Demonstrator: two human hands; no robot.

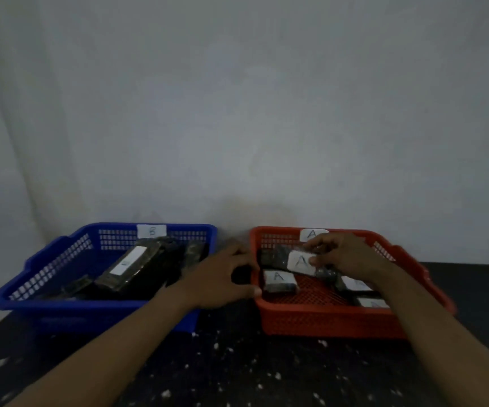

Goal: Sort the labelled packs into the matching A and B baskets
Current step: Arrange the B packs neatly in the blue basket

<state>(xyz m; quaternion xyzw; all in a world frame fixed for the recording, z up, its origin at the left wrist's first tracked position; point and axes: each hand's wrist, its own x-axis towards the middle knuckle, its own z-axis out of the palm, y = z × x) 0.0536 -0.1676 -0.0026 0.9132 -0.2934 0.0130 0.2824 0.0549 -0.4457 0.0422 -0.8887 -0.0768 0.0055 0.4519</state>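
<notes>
Packs (131, 268) are kept in the blue B basket (61, 304). The left hand (219, 274) is curled by the red A basket (325, 315), perhaps steadying it; any grip cannot be told. An A pack (299, 261) is pinched by the right hand (346, 257) over that matching basket.

Head view. Lower left of the frame: blue plastic lattice basket (61, 304) with a white "B" tag (151, 231) on its far rim, holding several dark wrapped packs (131, 267). Lower right: red plastic lattice basket (325, 321) with a white "A" tag (312, 234). The right hand (346, 257) pinches a dark pack with a white "A" label (299, 262) above three labelled packs (280, 280) lying inside. The left hand (222, 277), fingers curved, sits at the red basket's left wall; any grip is unclear. Both baskets stand on a dark white-speckled surface (237, 371).
</notes>
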